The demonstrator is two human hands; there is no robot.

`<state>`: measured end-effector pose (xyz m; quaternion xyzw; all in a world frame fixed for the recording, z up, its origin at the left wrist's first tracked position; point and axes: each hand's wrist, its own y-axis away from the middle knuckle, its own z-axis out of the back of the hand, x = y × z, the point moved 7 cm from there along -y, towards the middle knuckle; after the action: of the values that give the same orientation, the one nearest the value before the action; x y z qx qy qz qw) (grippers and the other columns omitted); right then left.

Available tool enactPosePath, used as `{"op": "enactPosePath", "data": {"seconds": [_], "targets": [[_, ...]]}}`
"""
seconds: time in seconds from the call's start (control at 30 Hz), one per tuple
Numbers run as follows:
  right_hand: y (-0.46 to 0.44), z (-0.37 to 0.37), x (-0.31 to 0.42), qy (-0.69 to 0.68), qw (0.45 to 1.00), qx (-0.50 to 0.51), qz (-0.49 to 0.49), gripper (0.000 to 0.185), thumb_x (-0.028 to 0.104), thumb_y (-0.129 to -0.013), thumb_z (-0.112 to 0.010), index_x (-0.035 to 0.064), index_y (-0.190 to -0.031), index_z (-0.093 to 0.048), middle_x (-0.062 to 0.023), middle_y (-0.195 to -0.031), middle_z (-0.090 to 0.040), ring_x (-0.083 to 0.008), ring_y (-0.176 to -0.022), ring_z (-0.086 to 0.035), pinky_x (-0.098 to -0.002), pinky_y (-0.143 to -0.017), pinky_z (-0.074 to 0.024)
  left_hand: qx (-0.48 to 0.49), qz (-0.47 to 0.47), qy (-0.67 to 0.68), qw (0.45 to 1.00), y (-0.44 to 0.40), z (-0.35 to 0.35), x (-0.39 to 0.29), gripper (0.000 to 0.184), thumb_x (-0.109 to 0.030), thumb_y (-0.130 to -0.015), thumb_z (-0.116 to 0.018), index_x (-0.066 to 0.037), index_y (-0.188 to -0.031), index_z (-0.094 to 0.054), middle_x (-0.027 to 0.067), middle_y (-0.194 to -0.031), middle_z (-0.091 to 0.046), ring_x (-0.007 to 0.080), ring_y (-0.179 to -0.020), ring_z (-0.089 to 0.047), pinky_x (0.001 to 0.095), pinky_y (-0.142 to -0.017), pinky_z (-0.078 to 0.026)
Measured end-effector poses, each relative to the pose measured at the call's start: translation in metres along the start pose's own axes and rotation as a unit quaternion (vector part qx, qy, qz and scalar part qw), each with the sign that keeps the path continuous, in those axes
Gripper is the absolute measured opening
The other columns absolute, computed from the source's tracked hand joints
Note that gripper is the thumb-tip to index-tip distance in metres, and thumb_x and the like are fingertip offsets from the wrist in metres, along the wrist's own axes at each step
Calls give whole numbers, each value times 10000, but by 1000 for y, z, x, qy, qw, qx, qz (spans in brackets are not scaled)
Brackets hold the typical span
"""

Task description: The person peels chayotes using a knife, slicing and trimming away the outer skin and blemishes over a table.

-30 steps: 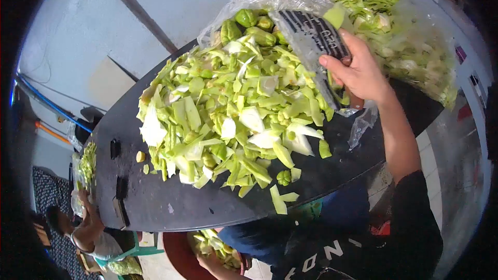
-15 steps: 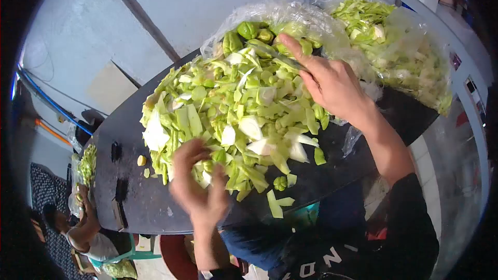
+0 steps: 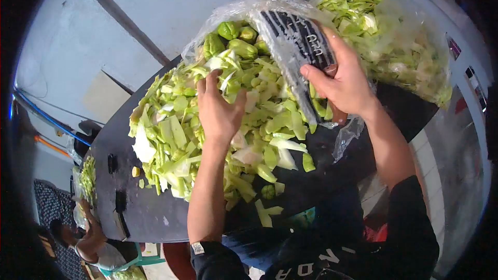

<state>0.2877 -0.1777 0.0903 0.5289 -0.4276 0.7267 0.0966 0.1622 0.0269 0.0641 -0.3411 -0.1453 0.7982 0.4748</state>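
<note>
A broad knife with a dark striped, wet blade is held in my right hand, its flat side facing me at the right edge of the pile. My left hand is over the middle of the cut green vegetable pieces, fingers spread and apart, holding nothing. Whole green chayotes lie at the back of the pile, beside clear plastic. A small green piece and some flat slices rest near the front edge of the dark table.
A clear plastic bag full of cut greens stands at the back right. Far left, another person sits by a smaller bag of greens. Beneath the table edge is part of a red tub.
My left hand came up from the red tub and moved to the middle of the pile. The blade turned edge-on, then flat towards me again, in my right hand.
</note>
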Motion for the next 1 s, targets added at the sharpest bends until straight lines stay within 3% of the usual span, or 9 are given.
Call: {"op": "enactPosePath", "data": {"seconds": [0.17,0.3,0.4,0.47,0.53,0.57,0.7,0.93,1.0], "targets": [[1,32,8,44,993,-92,61,613,-47,-845,-635,4,-1407,-396,-75,-1168,-614,-93,-926,-620,-241,-700,-555,57,-2,39,998,-36,-12,8,398,-173,-748,-737,7,-1091,-647,166,-890,-708,259,-806,-692,367,-753,-534],[2,46,13,165,969,-144,113,492,13,-833,-658,-16,-1299,-503,-125,-978,-687,-150,-812,-687,-271,-675,-567,78,-9,58,995,-84,-34,4,388,-178,-751,-729,-7,-1093,-657,163,-888,-714,252,-788,-700,358,-741,-534],[5,51,23,289,927,-168,171,343,64,-831,-674,-32,-1151,-594,-161,-797,-695,-221,-691,-713,-298,-629,-567,121,-71,56,988,-114,-69,-16,383,-172,-739,-710,-24,-1088,-659,194,-918,-694,319,-911,-676,395,-797,-528],[3,53,17,300,929,-152,156,326,59,-840,-698,-23,-1141,-602,-63,-785,-685,-58,-660,-616,-231,-585,-507,189,-205,-7,960,-118,-116,-27,417,-168,-733,-708,-52,-1130,-651,207,-1012,-676,334,-994,-652,408,-864,-525],[1,57,17,306,929,-160,137,307,52,-828,-695,-15,-1115,-611,-69,-756,-678,-63,-638,-612,-232,-583,-505,264,-248,-71,929,-111,-152,-46,522,-144,-712,-721,-87,-1218,-603,211,-1174,-610,353,-1097,-599,419,-928,-512],[0,60,15,316,926,-170,117,319,42,-822,-690,-10,-1125,-606,-69,-752,-673,-68,-613,-600,-235,-566,-492,253,-221,-82,938,-108,-163,-51,614,-134,-698,-732,-124,-1284,-549,190,-1286,-516,375,-1149,-556,425,-957,-503],[-3,65,8,330,930,-159,17,434,12,-809,-662,10,-1231,-560,-57,-700,-622,-93,-540,-525,-246,-541,-453,249,-161,-166,940,-120,-193,-56,625,-158,-695,-757,-148,-1281,-539,142,-1324,-446,368,-1176,-534,470,-962,-497],[-3,60,1,278,950,-141,34,604,-6,-825,-642,43,-1396,-451,-37,-627,-479,-116,-539,-422,-262,-538,-414,261,-112,-248,926,-131,-197,-65,639,-186,-667,-799,-195,-1257,-555,118,-1359,-438,333,-1213,-522,509,-931,-494],[-4,60,5,283,941,-154,109,599,1,-835,-643,48,-1401,-452,-42,-637,-482,-120,-539,-425,-269,-530,-406,300,-125,-240,915,-130,-203,-62,678,-207,-641,-820,-202,-1263,-550,105,-1342,-490,320,-1225,-515,517,-937,-489]]}}
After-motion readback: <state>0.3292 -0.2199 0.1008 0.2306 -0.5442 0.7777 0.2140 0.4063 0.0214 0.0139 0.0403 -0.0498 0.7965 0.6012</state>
